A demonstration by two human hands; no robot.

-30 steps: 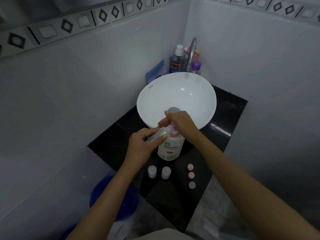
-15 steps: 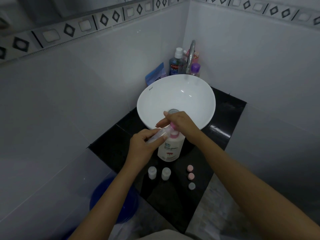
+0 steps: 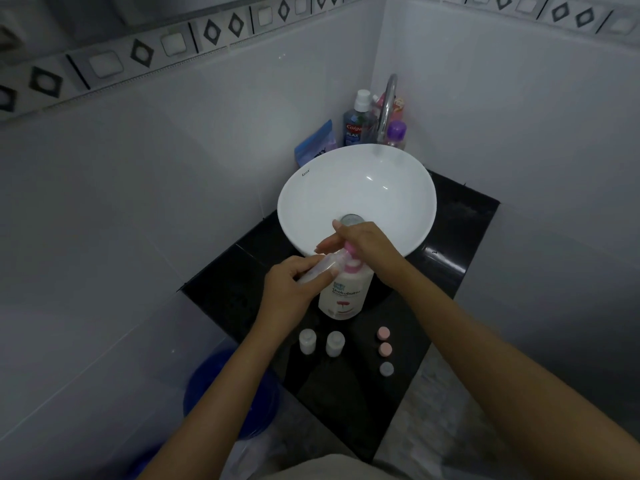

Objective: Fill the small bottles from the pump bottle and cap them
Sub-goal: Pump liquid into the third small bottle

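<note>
A white pump bottle [image 3: 343, 297] with a pink pump stands on the black counter [image 3: 235, 282] in front of the basin. My right hand [image 3: 363, 244] lies flat over the pump head. My left hand [image 3: 294, 289] holds a small clear bottle [image 3: 320, 268] tilted, its mouth at the pump's nozzle. Two small white bottles [image 3: 307, 341] [image 3: 335, 343] stand uncapped nearer to me. Three loose caps lie in a row at the right: pink cap [image 3: 383, 333], second pink cap [image 3: 385, 349], grey cap [image 3: 386, 368].
A white bowl basin [image 3: 311, 188] sits behind the pump bottle, with a steel tap [image 3: 386, 109] and several toiletry bottles [image 3: 353, 126] in the corner. Tiled walls close in left and right. A blue bucket [image 3: 225, 393] stands on the floor below the counter's left edge.
My hands keep their places on the pump and small bottle. The right hand sits slightly higher over the pump head. The view has shifted a little.
</note>
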